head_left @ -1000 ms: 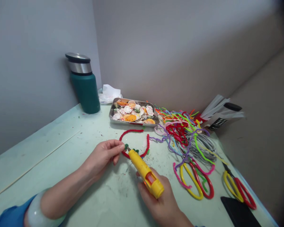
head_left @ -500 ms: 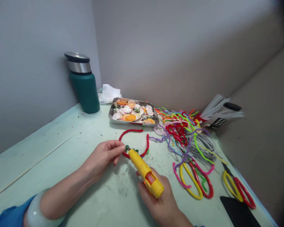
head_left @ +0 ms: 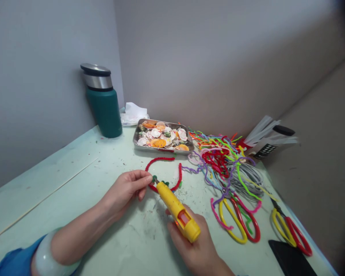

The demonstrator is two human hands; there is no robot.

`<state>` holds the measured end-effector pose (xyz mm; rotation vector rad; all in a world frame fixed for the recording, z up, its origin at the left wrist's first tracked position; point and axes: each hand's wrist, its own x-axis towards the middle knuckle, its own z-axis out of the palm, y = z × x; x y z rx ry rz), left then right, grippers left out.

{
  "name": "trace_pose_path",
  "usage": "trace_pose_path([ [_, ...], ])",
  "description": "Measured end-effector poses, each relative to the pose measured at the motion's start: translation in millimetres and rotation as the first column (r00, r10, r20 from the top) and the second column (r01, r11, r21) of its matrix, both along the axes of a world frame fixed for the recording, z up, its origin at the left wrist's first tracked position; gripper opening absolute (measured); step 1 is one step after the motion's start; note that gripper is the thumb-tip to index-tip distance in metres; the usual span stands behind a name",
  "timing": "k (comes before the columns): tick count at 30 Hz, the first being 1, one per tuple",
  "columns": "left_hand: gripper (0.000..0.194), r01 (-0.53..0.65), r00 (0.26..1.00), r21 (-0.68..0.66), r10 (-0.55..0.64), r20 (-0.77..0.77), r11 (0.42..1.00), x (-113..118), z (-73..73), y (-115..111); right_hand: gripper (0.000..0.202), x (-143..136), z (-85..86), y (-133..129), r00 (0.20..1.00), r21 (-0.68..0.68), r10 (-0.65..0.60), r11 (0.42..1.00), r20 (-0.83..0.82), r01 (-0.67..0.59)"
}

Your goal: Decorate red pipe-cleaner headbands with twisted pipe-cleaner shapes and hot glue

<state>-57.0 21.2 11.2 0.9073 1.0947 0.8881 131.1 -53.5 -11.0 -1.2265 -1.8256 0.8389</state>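
Observation:
My right hand [head_left: 194, 239] is wrapped round a yellow hot glue gun [head_left: 174, 203], its nozzle pointing up and to the left. The nozzle tip meets a small green piece [head_left: 154, 178], which the thumb and forefinger of my left hand [head_left: 132, 186] pinch. Whether the green piece is pipe cleaner or something else I cannot make out. Behind the nozzle, a red pipe cleaner [head_left: 180, 174] lies bent into an open ring on the table. More small green bits [head_left: 165, 183] sit by its lower edge, partly hidden by the glue gun.
A metal tray [head_left: 163, 151] of seashells stands at the back, near a green bottle [head_left: 105, 111] and white tissue [head_left: 133, 112]. To the right are tangled pipe cleaners [head_left: 215, 157], coiled grey wire [head_left: 248, 178], two pairs of scissors [head_left: 232, 220] and a black flat object [head_left: 290, 258]. A thin stick [head_left: 46, 197] lies left.
Almost nothing differs. The whole view has shifted very slightly, while both hands keep their hold and the nozzle stays at the green piece.

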Motion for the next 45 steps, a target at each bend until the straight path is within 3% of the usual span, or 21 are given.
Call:
trace_pose_path([
  [45,0.022,0.001,1.000,0.026,-0.001,-0.019,1.000,-0.1,0.4,0.2,0.005,-0.4,-0.5,0.3,1.000,-0.001,-0.005,1.000,-0.005,0.005],
])
